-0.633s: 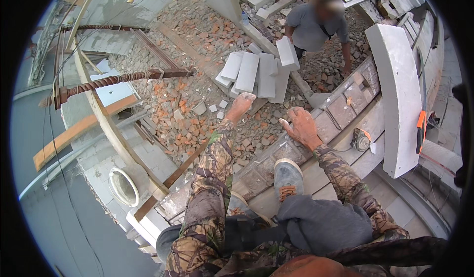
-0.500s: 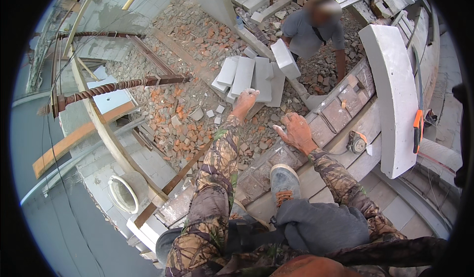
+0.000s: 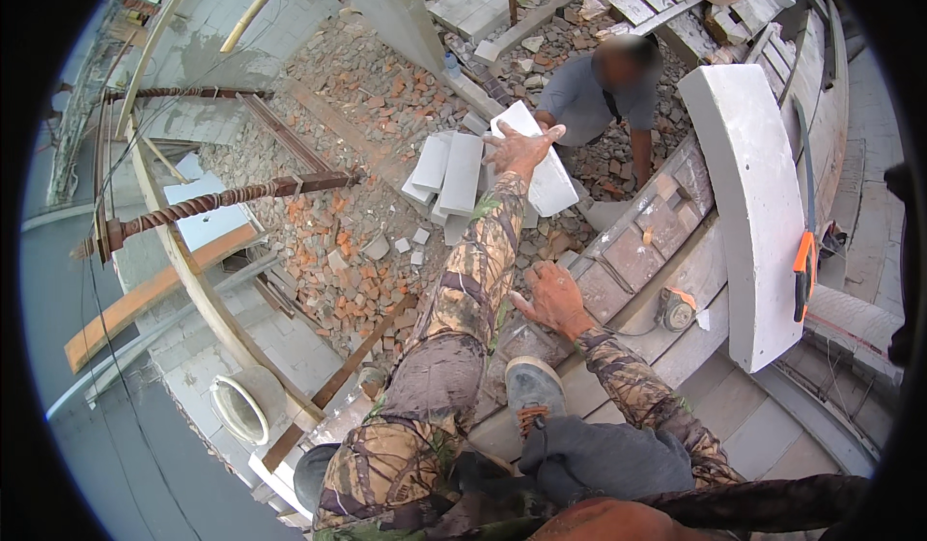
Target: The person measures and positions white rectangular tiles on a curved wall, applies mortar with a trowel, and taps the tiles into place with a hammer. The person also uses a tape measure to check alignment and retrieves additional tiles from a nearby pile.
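Your left hand (image 3: 521, 147) reaches far down past your knees and closes its fingers over the top edge of a white block (image 3: 537, 160), which a person below (image 3: 603, 97) lifts toward you. The block is a pale, flat-faced rectangular slab with clean edges, bright against the red and grey rubble (image 3: 348, 251) beneath. Its long axis runs from about 11 o'clock down to 5 o'clock, with the upper end under your fingers and the lower end toward the brick wall top (image 3: 637, 251). It sits just above the centre of the view, at roughly 12 o'clock from your knees.

At 9 o'clock from the block, a stack of similar white blocks (image 3: 446, 172) lies on the rubble, close beside it but apart.

Your right hand (image 3: 552, 297) is spread wide, palm down, braced on the wall top at 6 o'clock from the block, holding nothing. Your shoe (image 3: 533, 387) rests on the same ledge just below that hand. A white curved slab (image 3: 753, 222) stands at 3 o'clock, with an orange-handled tool (image 3: 803, 261) against it.
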The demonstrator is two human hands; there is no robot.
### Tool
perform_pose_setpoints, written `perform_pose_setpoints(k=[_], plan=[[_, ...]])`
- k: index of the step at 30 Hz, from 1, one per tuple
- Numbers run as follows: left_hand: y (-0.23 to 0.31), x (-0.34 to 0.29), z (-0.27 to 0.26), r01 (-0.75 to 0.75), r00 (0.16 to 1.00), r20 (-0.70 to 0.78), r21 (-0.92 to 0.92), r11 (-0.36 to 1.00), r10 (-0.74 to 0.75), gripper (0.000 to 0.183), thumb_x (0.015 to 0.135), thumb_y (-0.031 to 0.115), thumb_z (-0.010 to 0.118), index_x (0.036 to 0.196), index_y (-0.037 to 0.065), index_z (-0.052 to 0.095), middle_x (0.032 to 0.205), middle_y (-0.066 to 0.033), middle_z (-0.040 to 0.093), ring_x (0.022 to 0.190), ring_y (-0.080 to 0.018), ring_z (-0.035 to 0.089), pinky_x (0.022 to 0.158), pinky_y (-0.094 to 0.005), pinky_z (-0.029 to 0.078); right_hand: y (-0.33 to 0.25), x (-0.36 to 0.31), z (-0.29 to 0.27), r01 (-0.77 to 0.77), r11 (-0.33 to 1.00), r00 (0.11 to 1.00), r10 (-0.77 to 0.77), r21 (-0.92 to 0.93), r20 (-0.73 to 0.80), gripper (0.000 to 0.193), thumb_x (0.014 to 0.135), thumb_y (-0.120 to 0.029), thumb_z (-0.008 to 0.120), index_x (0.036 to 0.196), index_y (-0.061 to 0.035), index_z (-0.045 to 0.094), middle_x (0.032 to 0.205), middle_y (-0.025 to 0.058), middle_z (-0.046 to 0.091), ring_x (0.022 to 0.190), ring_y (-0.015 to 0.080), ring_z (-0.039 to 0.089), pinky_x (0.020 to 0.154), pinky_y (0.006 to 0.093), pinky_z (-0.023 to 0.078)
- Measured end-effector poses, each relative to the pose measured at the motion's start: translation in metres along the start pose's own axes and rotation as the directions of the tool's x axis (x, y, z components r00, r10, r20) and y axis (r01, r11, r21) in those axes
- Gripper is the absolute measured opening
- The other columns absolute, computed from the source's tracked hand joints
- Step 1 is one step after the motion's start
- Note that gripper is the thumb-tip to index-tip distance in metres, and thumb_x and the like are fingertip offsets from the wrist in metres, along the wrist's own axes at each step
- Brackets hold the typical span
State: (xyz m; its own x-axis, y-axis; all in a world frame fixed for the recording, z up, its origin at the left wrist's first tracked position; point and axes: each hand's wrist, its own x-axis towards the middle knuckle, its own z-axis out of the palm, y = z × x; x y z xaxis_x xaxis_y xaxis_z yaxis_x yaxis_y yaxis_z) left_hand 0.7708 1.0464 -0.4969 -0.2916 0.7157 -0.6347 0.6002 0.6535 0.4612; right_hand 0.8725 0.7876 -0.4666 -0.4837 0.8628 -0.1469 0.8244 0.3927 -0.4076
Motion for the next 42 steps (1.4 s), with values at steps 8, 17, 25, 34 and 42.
perform_pose_setpoints(k=[8,17,25,34,42], plan=[[-0.086,-0.028,-0.024,0.012,0.987,-0.159,-0.065,0.998,-0.022,0.098,0.065,0.048,0.085,0.151,0.016,0.049,0.148,-0.0254,0.035,0.129,-0.0489,0.043,0.102,-0.0569,0.049,-0.002,0.003,-0.003,0.016,1.0,1.0,-0.016,0.026,-0.02,0.047,0.093,-0.048,0.065,0.094,-0.0008,0.068,0.097,0.0159,0.063,0.098,0.0334,0.06,0.09,0.0441,0.047],[-0.174,-0.075,-0.114,-0.182,0.968,-0.14,0.17,0.969,0.206,0.08,0.067,0.049,0.083,0.139,0.018,0.065,0.145,-0.024,0.041,0.134,-0.0448,0.037,0.112,-0.0517,0.032,0.0,-0.002,0.001,0.023,1.0,0.991,-0.024,-0.008,-0.135,0.042,0.093,-0.044,0.067,0.088,-0.0016,0.068,0.093,0.0176,0.064,0.09,0.0353,0.062,0.083,0.0456,0.049],[-0.309,-0.271,-0.297,-0.234,0.898,-0.247,0.432,0.871,0.364,0.073,0.067,0.05,0.083,0.134,0.025,0.069,0.137,-0.0165,0.043,0.123,-0.0431,0.042,0.104,-0.0552,0.045,-0.009,0.0,0.003,0.079,0.991,0.98,-0.097,-0.111,-0.175,0.045,0.098,-0.042,0.062,0.093,0.0017,0.072,0.098,0.0235,0.068,0.094,0.0412,0.065,0.085,0.0489,0.051],[-0.472,-0.555,-0.363,0.112,0.637,-0.769,0.031,0.993,-0.048,0.069,0.066,0.051,0.088,0.124,0.017,0.076,0.124,-0.018,0.048,0.12,-0.0381,0.048,0.101,-0.0568,0.046,0.002,0.005,0.01,0.024,0.985,0.995,-0.008,-0.172,0.096,0.067,0.102,-0.056,0.047,0.115,0.0053,0.07,0.117,0.0278,0.068,0.109,0.0452,0.063,0.094,0.0497,0.048],[-0.586,-0.634,-0.281,0.299,0.382,-0.751,-0.452,0.84,-0.539,0.069,0.066,0.039,0.088,0.128,0.014,0.072,0.125,-0.0179,0.046,0.124,-0.0398,0.044,0.106,-0.0584,0.041,0.015,0.013,0.021,0.011,0.967,0.978,0.043,-0.255,0.203,0.073,0.1,-0.064,0.046,0.123,0.001,0.07,0.123,0.0243,0.069,0.115,0.0418,0.064,0.097,0.0492,0.048]])
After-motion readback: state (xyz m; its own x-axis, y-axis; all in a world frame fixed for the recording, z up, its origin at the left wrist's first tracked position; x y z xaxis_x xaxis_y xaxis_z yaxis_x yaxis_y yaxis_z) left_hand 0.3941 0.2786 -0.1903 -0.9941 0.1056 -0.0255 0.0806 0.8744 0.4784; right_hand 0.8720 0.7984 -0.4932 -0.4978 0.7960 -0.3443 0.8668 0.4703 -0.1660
